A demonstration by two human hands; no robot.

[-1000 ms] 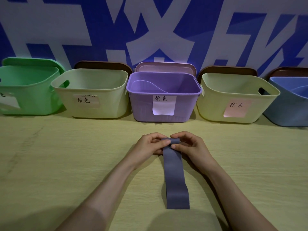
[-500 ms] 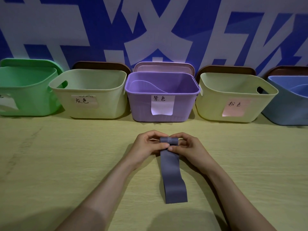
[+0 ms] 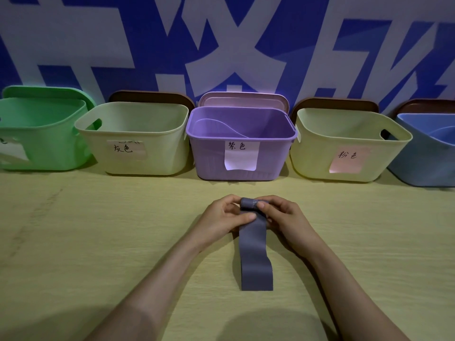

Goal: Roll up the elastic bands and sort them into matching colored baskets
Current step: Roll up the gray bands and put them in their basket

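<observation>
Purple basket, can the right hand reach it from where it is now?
Probably yes. The purple basket stands just ahead of the right hand, top open, only bare table between. That hand is busy pinching the band, though.

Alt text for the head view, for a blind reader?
Left hand and right hand roll the far end of a grey-purple elastic band on a table; a purple basket stands directly behind, in a row of five.

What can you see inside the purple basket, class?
Inside the purple basket only a pale curved outline shows against the inner wall; what it is cannot be told. The front wall hides the floor.
</observation>
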